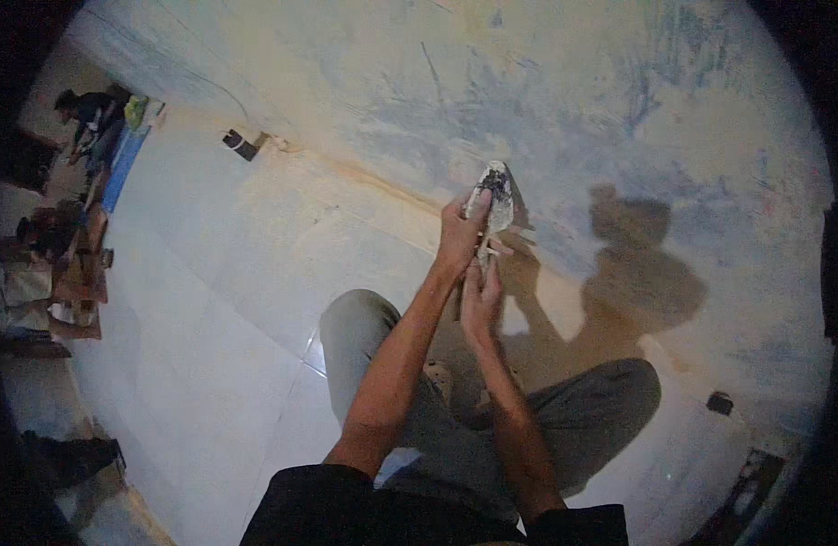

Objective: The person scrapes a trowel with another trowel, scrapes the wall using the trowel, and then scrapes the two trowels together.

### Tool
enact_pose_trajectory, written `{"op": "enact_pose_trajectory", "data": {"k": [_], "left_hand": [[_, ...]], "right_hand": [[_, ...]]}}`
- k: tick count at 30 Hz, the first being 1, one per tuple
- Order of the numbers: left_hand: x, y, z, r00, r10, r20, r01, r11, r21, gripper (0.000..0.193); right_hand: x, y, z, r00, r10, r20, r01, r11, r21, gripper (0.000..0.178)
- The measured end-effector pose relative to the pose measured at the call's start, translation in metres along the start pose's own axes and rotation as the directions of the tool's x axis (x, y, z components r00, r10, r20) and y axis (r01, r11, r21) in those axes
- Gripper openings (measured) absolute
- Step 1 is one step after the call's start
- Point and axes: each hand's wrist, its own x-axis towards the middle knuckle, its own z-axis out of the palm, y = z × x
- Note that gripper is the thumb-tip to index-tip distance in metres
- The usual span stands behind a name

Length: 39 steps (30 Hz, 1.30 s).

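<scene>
A small trowel (501, 205) is held up in front of the wall, its rounded blade smeared with whitish material and a dark patch. My left hand (459, 235) is closed at the side of the blade, with the thumb lying on it. Just below, my right hand (482, 289) wraps round the trowel's narrow lower part. A short dark strip shows under my left hand; I cannot make out whether it is a handle or shadow. Both forearms reach up over my crossed legs (573, 409).
The wall (637, 91) is patchy with pale and bluish coating and bears my shadow. Pale tiles (209, 364) cover the floor. A black box (241, 146) and a small dark object (720, 402) sit along the wall's foot. Another person (96, 114) bends near clutter at far left.
</scene>
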Motion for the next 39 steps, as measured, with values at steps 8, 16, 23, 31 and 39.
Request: {"op": "enact_pose_trajectory", "data": {"k": [8,16,23,31,39], "left_hand": [[-0.002,0.010,-0.001,1.000,-0.028,0.006,0.028,0.999,0.038,0.032],[0.000,0.008,0.004,1.000,-0.010,0.016,0.008,0.995,0.104,0.025],[-0.006,0.014,0.006,0.981,-0.105,0.161,0.148,0.947,-0.286,0.031],[0.001,0.013,0.007,0.966,-0.114,0.231,0.198,0.903,-0.382,0.031],[0.011,0.018,0.003,0.982,-0.137,0.132,0.172,0.933,-0.317,0.032]], "right_hand": [[0.013,0.028,0.005,0.958,-0.285,0.040,0.283,0.958,0.054,0.041],[0.007,0.005,-0.009,0.971,-0.018,0.239,-0.039,0.972,0.233,0.036],[0.003,0.020,0.000,0.965,0.072,0.253,-0.133,0.964,0.232,0.028],[0.006,-0.002,-0.004,0.991,0.008,0.137,-0.028,0.990,0.141,0.024],[0.017,-0.040,-0.017,0.957,0.087,0.278,-0.086,0.996,-0.014,0.025]]}}
